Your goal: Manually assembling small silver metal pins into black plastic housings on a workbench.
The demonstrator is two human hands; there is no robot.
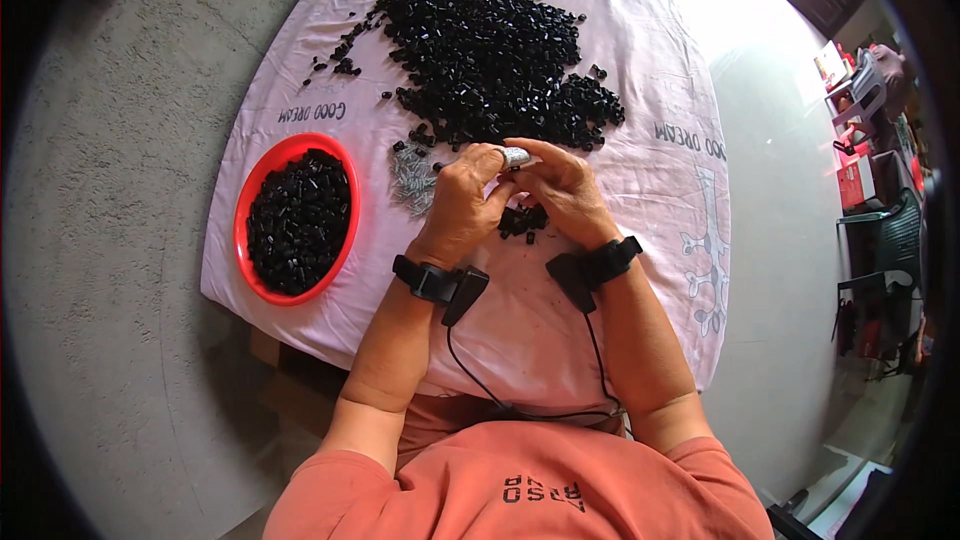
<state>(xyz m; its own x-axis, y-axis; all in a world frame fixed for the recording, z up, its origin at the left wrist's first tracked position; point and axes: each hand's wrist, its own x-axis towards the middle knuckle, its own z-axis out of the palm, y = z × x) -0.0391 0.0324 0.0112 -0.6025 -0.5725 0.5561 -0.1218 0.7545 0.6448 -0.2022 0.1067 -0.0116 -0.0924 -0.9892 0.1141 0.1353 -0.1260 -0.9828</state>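
My 2 hands meet over the pink cloth (pixel 640 120), my left hand (pixel 462 202) and right hand (pixel 560 185) both pinching a small silvery piece (pixel 515 156) just below the big heap of black pieces (pixel 490 50), with the red bowl (pixel 262 172) off to my left.

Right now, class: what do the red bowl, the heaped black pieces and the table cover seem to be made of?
Red bowl: probably plastic, with a smooth, evenly coloured rim. Black pieces: likely moulded plastic, identical and slightly glossy. Table cover: fabric, pale pink, creased and draped over the edge.
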